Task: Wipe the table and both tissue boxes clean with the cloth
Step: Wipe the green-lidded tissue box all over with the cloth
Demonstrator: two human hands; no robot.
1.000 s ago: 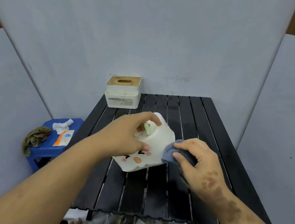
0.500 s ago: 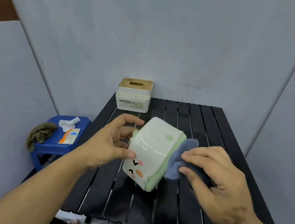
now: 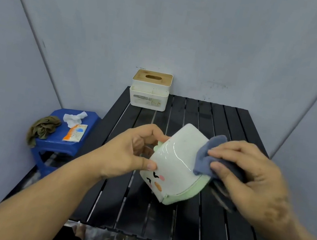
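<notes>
Two tissue boxes are in our head view. We hold the white, rounded plastic tissue box with a cartoon face and pale green base (image 3: 175, 164) tilted above the middle of the black slatted tabletop (image 3: 219, 224). Our left hand (image 3: 126, 154) grips its left end, thumb on the face side and fingers (image 3: 156, 133) curled over the far edge. Our right hand (image 3: 248, 177) holds the bunched blue-grey cloth (image 3: 204, 159), fingers and thumb pinching it against the box's upper right side. The white rectangular tissue box with a wooden slotted lid (image 3: 149, 91) stands at the far left corner of the tabletop, well apart. Left of the tabletop, a blue plastic stool (image 3: 55, 144) carries an olive rag (image 3: 41, 128), a crumpled white tissue (image 3: 73, 119) and an orange-and-white packet (image 3: 75, 132).
</notes>
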